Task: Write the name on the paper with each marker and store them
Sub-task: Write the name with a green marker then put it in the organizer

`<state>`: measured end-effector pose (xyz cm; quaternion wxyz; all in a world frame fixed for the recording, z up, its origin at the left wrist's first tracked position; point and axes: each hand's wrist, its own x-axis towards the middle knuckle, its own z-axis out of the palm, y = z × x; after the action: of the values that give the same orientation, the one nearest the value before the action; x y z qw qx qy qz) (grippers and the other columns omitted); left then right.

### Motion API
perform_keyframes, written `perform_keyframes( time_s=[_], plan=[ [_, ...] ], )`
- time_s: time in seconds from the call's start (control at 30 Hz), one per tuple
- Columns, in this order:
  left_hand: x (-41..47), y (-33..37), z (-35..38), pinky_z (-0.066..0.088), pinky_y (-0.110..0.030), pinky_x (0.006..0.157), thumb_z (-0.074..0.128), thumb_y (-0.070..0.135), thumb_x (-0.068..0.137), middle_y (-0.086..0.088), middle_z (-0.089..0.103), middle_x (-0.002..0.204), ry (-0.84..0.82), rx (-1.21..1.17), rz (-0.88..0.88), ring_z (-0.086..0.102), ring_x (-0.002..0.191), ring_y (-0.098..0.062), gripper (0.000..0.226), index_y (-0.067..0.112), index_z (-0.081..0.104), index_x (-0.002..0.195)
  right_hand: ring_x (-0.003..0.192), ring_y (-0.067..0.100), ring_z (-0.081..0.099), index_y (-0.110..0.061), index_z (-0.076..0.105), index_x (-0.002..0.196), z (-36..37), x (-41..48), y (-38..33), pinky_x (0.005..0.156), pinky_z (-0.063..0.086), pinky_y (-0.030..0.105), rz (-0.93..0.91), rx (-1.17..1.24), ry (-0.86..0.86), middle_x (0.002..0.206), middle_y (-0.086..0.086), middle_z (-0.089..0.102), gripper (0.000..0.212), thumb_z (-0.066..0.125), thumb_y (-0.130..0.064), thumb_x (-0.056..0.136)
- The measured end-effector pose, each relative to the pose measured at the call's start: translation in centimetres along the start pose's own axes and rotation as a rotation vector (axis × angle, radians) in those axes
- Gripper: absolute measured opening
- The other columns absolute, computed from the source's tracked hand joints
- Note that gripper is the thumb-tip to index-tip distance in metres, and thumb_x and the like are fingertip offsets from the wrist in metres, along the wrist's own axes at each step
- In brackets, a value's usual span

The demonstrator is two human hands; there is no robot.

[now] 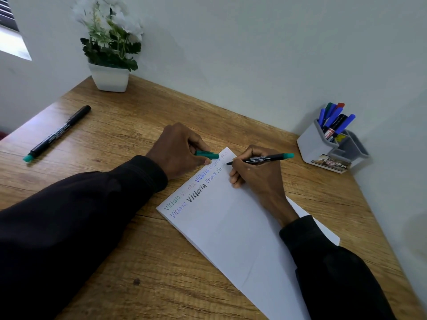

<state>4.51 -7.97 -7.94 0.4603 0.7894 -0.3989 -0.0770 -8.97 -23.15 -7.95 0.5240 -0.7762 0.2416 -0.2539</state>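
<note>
Right hand point(256, 179) gripped the green-ended marker point(261, 158), tip on the paper point(231, 227) at the second name row's far end, while left hand point(180, 151) pinched the cap point(206, 154) at the sheet's edge; the step probably needed light, even strokes and a pinned sheet.

A study or office corner: a wooden desk point(138, 112) set against plain white walls point(231, 54), a potted flower point(108, 77) at its far left, and a grey pen holder point(310, 146) of markers point(335, 120) at its far right.
</note>
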Motion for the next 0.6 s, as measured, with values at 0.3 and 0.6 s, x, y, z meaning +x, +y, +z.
perform_keyframes(
  time_s=[0.3,0.6],
  plan=[
    [-0.02,0.06,-0.04,0.05,-0.009,0.058,0.089,0.017,0.066,0.014,0.069,0.076,0.008,-0.003,0.001,0.06,0.063,-0.001,0.028,0.016,0.078,0.092,0.043,0.028,0.06,0.01,0.06,0.072,-0.2,-0.24,0.09,0.041,0.046,0.028,-0.045,0.008,-0.068,0.059,0.022,0.067,0.014,0.06,0.013,0.085],
    [-0.06,0.08,-0.04,0.047,-0.005,0.057,0.088,0.017,0.067,0.014,0.069,0.078,-0.004,0.002,0.007,0.06,0.063,0.001,0.029,0.014,0.077,0.094,0.043,0.027,0.061,0.009,0.062,0.072,-0.22,-0.19,0.3,0.041,0.047,0.028,-0.075,-0.03,-0.073,0.061,0.022,0.068,0.014,0.063,0.01,0.086]
  ],
)
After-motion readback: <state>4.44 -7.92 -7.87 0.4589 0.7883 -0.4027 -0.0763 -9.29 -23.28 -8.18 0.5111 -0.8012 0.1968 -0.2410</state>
